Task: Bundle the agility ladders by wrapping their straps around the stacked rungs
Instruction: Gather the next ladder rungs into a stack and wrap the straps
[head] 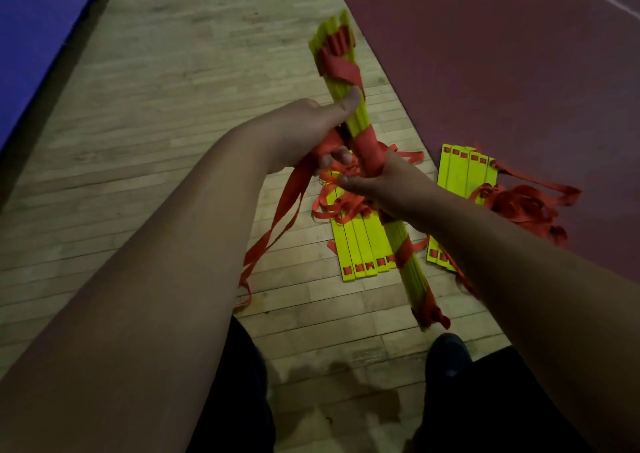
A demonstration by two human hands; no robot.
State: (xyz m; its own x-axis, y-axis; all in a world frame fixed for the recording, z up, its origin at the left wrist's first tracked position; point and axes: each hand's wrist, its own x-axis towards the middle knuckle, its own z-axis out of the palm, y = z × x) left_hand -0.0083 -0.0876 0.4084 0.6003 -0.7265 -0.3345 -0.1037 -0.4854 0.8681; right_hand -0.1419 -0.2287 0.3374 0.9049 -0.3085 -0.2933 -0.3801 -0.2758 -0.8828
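Note:
I hold a stack of yellow ladder rungs (360, 120) in the air, slanting from upper left to lower right, with red strap wound around it at several places. My left hand (304, 133) grips the stack near its middle, thumb along the rungs, and also holds a loose red strap (291, 203) that hangs down to the floor. My right hand (377, 182) grips the stack just below, over a wrapped red band.
Two more sets of yellow rungs with tangled red straps lie on the floor: one (363, 244) under my hands on the wood, one (464, 175) to the right on the red mat (502, 71). A blue mat (34, 36) borders the left. My legs and a dark shoe (446, 352) are below.

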